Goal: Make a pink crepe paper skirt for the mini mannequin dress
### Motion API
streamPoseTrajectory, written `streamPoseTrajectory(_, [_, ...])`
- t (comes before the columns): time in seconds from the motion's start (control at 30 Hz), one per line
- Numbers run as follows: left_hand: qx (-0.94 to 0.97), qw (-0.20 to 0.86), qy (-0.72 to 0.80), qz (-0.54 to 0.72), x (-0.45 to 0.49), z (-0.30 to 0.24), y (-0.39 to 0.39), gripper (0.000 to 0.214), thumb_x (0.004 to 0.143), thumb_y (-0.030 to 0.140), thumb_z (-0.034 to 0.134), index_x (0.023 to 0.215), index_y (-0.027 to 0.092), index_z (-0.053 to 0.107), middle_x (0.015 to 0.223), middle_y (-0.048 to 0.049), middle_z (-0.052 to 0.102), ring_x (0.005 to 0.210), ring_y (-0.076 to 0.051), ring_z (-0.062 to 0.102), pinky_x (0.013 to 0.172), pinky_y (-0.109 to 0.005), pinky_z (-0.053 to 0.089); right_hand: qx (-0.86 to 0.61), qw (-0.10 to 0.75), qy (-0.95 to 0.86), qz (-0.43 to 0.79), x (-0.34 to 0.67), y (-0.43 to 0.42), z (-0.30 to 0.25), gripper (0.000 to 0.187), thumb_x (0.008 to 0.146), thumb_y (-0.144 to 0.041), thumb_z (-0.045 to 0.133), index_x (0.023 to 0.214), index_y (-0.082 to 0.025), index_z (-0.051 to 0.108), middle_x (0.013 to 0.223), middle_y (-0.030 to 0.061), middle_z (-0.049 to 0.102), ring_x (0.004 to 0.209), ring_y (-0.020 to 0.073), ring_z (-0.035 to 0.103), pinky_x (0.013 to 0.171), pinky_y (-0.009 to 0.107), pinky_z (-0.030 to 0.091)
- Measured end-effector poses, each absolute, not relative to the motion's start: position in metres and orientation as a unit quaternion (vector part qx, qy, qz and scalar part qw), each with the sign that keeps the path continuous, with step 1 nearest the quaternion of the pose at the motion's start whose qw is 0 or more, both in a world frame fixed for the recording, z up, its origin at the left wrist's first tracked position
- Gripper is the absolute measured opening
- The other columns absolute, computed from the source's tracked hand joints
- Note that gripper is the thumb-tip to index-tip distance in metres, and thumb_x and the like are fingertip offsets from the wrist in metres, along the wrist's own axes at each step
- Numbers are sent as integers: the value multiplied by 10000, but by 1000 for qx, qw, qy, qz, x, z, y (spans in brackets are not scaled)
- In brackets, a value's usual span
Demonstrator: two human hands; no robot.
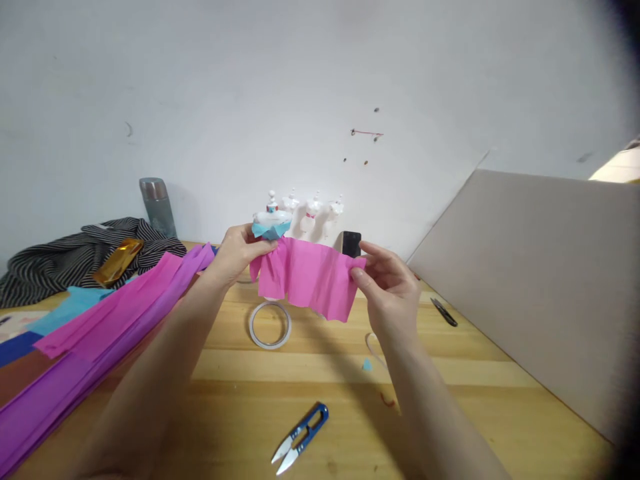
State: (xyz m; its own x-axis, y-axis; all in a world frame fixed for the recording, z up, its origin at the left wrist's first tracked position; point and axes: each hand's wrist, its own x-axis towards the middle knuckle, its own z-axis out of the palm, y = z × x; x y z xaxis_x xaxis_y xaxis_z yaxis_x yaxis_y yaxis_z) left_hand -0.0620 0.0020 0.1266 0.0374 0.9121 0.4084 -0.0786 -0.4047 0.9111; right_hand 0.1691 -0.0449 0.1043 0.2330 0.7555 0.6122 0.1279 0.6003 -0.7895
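Observation:
My left hand [235, 257] is closed round a small white doll form [273, 217] with a blue paper top, gripping it where a strip of pink crepe paper [305, 277] meets its waist. My right hand [387, 280] pinches the free right end of that pink strip and holds it stretched out. Both hands are raised above the wooden table [320, 373]. The paper hides the lower part of the form.
A roll of clear tape [270, 325] lies under the paper. Blue thread snips [300, 438] sit near the front edge. Long pink and purple crepe sheets [95, 333] cover the left. More white doll forms [315, 217], a metal bottle [157, 207], striped cloth [65, 260] and a grey board [540, 280] stand behind.

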Motion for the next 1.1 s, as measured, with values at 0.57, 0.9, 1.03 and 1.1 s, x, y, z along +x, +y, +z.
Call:
streamPoseTrajectory(0.57, [505,410,428,627,-72,118,21,179,535,253,752,657,134,697,621,-11,660,663,-163,586,641,-265,432,-485,279,-704,437,123,-18,8,95,623,-211,672,682,-166,613,567,-24,578,515,117,508,505,219,368])
streamPoseTrajectory(0.9, [509,417,402,637,-77,123,22,177,538,254,764,634,141,667,622,-1,633,658,-150,572,649,-264,426,-402,70,-887,214,120,-36,28,111,755,-161,564,833,-194,636,812,17,654,667,133,548,614,221,338])
streamPoseTrajectory(1.03, [526,427,388,625,-78,121,22,179,569,263,759,668,141,674,682,-23,657,689,-162,584,656,-269,432,-425,8,-891,158,129,-39,44,159,810,-343,579,846,-199,635,701,19,640,607,148,529,565,244,287])
streamPoseTrajectory(1.1, [537,430,378,620,-78,122,19,182,579,265,759,688,142,681,700,-22,663,698,-161,587,674,-272,434,-425,0,-895,133,129,-40,47,177,857,-317,512,870,-198,643,709,35,652,612,156,542,563,253,278])
